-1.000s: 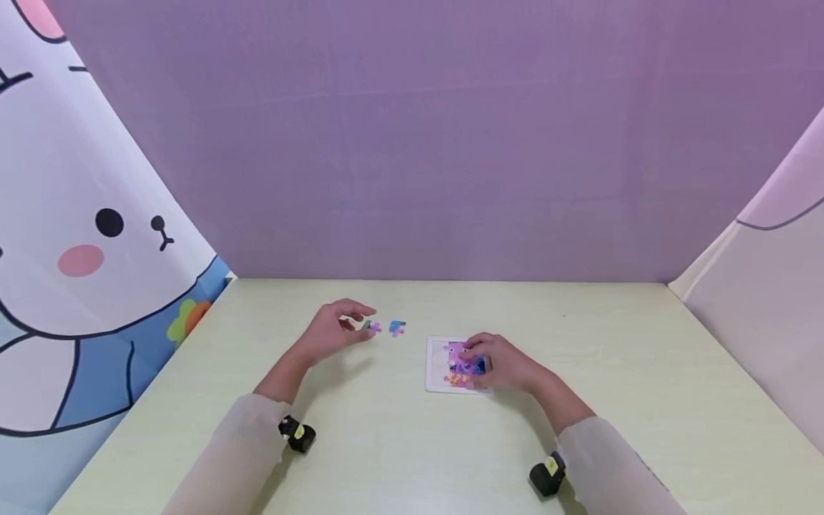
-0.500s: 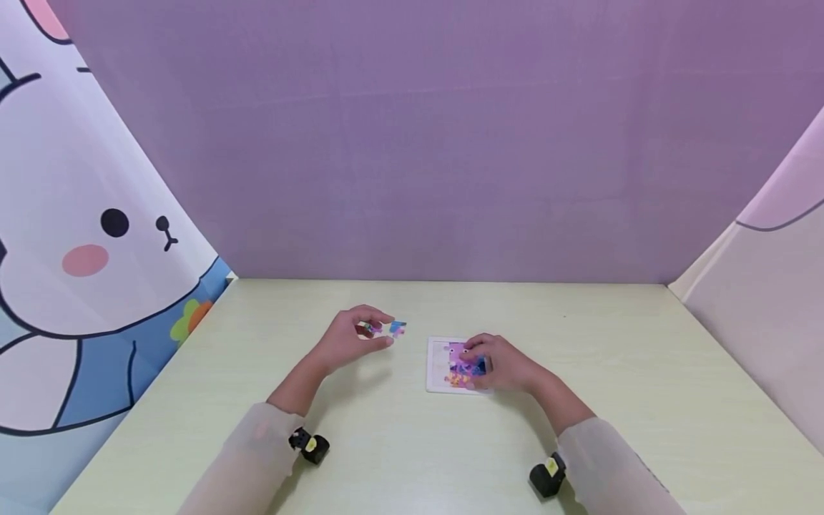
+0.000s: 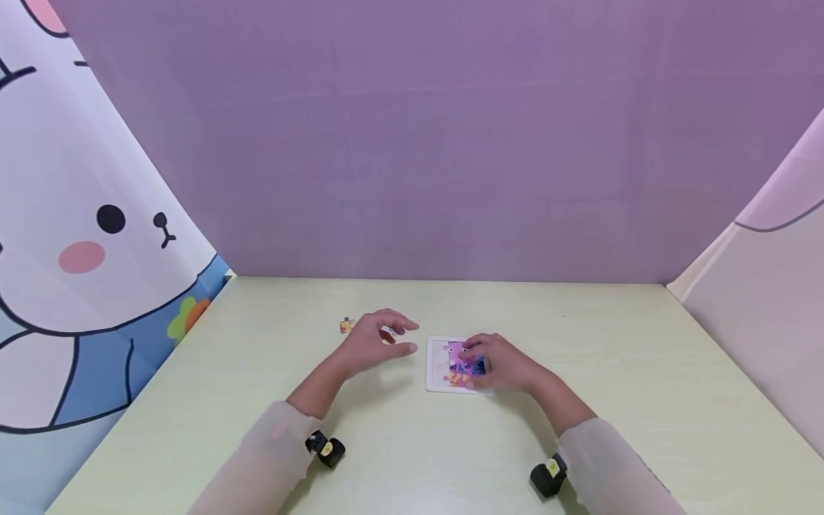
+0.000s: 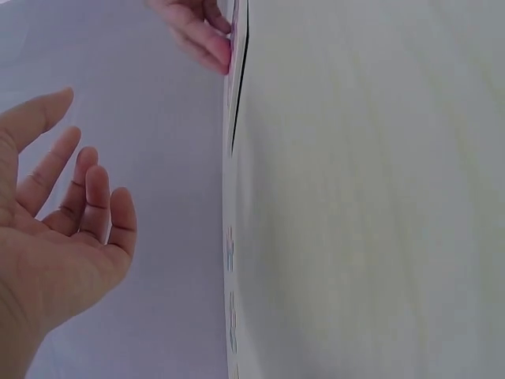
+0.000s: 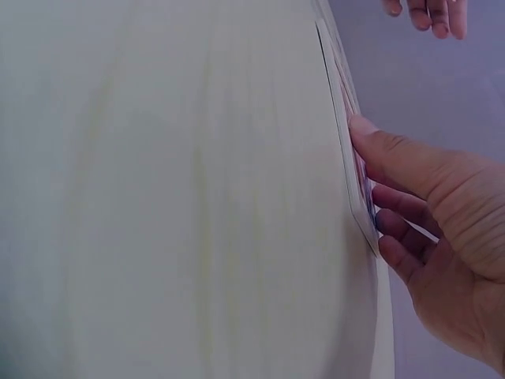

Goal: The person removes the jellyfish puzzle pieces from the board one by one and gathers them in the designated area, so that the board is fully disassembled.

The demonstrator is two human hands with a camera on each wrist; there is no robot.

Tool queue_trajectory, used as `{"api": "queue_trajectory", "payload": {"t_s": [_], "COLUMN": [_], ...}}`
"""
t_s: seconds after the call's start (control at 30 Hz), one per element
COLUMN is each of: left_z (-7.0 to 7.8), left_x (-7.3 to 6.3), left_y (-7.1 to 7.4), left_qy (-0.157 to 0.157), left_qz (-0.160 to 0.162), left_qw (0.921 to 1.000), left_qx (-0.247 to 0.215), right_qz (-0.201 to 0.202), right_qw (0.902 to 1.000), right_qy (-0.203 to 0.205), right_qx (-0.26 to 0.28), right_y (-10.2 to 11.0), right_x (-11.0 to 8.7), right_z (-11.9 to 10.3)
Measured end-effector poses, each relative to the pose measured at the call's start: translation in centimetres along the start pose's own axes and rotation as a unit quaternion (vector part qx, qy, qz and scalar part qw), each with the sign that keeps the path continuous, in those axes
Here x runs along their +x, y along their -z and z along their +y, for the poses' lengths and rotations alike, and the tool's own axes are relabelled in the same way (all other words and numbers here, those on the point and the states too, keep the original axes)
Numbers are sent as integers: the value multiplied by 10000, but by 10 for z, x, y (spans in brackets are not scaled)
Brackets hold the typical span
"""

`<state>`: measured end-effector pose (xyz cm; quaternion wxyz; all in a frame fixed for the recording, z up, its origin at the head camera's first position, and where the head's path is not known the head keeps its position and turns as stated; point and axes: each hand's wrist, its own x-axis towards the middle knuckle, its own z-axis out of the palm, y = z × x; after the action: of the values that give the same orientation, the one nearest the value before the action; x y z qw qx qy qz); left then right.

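My left hand (image 3: 373, 345) hovers above the table, left of a white puzzle tray (image 3: 437, 368), with its fingers loosely bent and nothing between them. Its spread fingers and palm also show in the left wrist view. Joined pink, purple and yellow jigsaw pieces (image 3: 458, 375) fill part of the tray. The fingertips of my right hand (image 3: 505, 365) rest on those pieces, covering the tray's right side. In the right wrist view the thumb (image 5: 371, 134) touches the tray's face. A loose jigsaw piece (image 3: 346, 325) lies behind my left hand; others are mostly hidden by its fingers.
The pale wooden table (image 3: 412, 443) ends at a purple cloth wall (image 3: 412, 143). A cartoon-printed cloth (image 3: 77, 179) hangs at the left, and a pale cloth (image 3: 766, 300) at the right. Black wrist cameras (image 3: 548, 477) sit on both sleeves.
My left hand has moved right, over the loose pieces towards the tray, uncovering one on its left and hiding those seen before. The right hand and tray have stayed in place.
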<state>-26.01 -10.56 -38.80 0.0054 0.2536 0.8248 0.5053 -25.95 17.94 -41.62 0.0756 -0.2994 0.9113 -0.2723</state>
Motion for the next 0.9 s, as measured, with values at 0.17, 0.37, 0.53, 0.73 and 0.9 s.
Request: {"api": "queue_trajectory", "payload": {"t_s": [0.17,0.37,0.53,0.73,0.9], "left_z": [3,3,-1,-2,-3], "left_x": [7,18,28,41,50], "left_y": [-10,-20,-29,-37,-44], "left_qy": [180,410,509,708,1028], "left_qz": [-142,-346,-518,-759,-971], "left_qw": [9997,9983,9968,9933,9878], "left_qx": [85,232,326,509,650], "right_qz": [35,18,119,512,639], "right_qw": [10000,9998,9986,9973,9978], "right_qy": [61,98,311,299,-115], "right_qx": [-62,-199,-410,-436,-99], "right_y": [1,1,2,4,6], "right_x": [0,-4,-6,-3,-2], "right_z": [2,0,-3,-2,0]}}
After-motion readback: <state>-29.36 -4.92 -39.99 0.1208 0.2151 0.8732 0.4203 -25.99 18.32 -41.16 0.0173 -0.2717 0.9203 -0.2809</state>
